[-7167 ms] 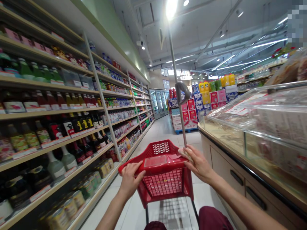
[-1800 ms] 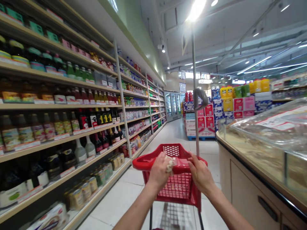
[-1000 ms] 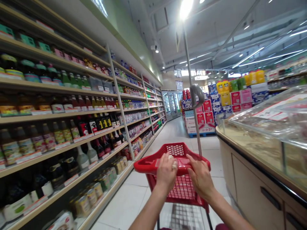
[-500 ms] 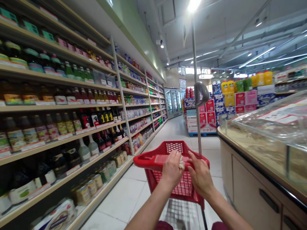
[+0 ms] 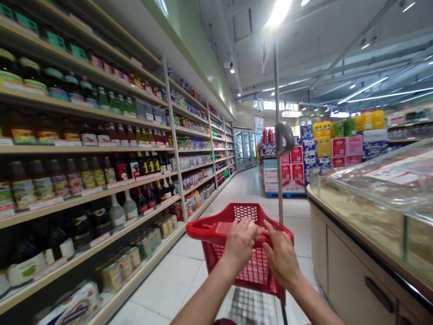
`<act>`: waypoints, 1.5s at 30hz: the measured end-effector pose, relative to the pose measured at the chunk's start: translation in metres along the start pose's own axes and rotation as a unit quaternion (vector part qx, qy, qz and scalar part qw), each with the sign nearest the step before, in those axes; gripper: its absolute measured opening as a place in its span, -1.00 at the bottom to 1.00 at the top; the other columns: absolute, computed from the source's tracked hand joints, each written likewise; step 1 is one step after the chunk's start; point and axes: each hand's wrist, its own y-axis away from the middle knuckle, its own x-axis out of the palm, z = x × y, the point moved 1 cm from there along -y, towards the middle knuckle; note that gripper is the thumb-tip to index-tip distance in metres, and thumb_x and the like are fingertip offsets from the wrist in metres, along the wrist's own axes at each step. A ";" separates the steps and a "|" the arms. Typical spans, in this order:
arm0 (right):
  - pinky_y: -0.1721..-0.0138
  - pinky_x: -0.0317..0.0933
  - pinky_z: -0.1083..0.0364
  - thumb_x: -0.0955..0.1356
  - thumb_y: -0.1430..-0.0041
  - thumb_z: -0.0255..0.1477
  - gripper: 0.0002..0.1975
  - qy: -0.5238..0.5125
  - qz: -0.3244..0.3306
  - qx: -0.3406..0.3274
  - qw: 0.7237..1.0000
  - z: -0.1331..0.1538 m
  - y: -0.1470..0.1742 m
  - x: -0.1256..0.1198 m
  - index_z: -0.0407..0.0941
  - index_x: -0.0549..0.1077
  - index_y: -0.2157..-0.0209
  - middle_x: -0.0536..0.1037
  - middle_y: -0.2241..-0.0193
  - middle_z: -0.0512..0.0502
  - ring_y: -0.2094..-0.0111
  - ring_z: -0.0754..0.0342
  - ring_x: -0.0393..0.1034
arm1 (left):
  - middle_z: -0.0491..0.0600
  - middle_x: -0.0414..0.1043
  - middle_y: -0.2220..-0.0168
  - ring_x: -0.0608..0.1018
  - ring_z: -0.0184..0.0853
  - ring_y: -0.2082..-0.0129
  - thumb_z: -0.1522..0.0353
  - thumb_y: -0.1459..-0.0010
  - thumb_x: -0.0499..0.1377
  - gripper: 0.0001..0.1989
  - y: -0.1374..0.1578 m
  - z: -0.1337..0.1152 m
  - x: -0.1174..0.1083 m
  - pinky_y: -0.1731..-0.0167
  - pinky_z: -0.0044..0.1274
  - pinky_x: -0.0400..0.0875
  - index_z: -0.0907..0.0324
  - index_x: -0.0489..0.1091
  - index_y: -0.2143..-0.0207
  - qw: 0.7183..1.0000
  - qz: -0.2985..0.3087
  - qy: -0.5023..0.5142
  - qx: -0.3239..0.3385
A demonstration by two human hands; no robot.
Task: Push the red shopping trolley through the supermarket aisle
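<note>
A red plastic shopping cart (image 5: pixel 203 230) with a mesh basket stands in front of me, its handle towards my body. My left hand (image 5: pixel 241 243) lies over the handle with its fingers bent round it. Something small, whitish and crumpled shows at those fingers; I cannot make out what it is. Beside it, my right hand (image 5: pixel 280 255) rests at the handle's right part, with fingers stretched and thumb apart. The visible part of the basket holds no goods. A metal pole (image 5: pixel 279 180) with a grey rounded piece on it rises at the cart's right side.
Shelves (image 5: pixel 149 192) of bottles and cans line the left side of the aisle. On the right stands a curved counter (image 5: pixel 352 262) with a clear cover. Stacked drink boxes (image 5: pixel 292 171) stand ahead, and glass-door fridges (image 5: pixel 245 146) are at the far end.
The view has shifted slightly, so the cart and hands sit a little lower and further left in the picture. Both hands keep their places at the handle.
</note>
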 end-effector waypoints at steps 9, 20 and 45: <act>0.18 0.08 -0.09 0.14 -0.16 -0.33 -0.49 0.024 -0.009 0.018 1.000 0.007 -0.002 0.005 -0.13 -0.02 -0.14 0.46 0.28 -0.13 0.30 -0.01 0.32 | -0.02 0.30 -0.01 0.29 -0.34 -0.04 0.46 -0.08 -0.07 -0.67 0.003 0.007 -0.005 -0.07 -0.34 0.14 0.12 0.31 0.11 1.000 0.005 0.014 -0.020; 0.13 0.04 -0.08 0.15 -0.15 -0.34 -0.51 0.036 -0.002 -0.001 0.999 0.006 0.000 0.007 -0.14 0.04 -0.12 0.47 0.27 -0.12 0.28 0.00 0.33 | 0.02 0.31 0.00 0.28 -0.32 -0.06 0.44 -0.12 -0.08 -0.67 0.015 0.014 -0.002 -0.07 -0.31 0.14 0.15 0.27 0.07 0.997 -0.055 -0.008 -0.044; 0.13 0.03 -0.07 0.15 -0.15 -0.36 -0.58 0.047 -0.021 -0.022 0.998 0.000 0.003 0.002 -0.11 0.14 -0.06 0.45 0.27 -0.12 0.25 -0.01 0.31 | 0.00 0.28 -0.03 0.23 -0.33 -0.09 0.40 -0.16 -0.16 -0.65 0.053 0.071 -0.020 -0.08 -0.27 0.09 0.11 0.22 0.02 0.989 -0.116 -0.061 -0.062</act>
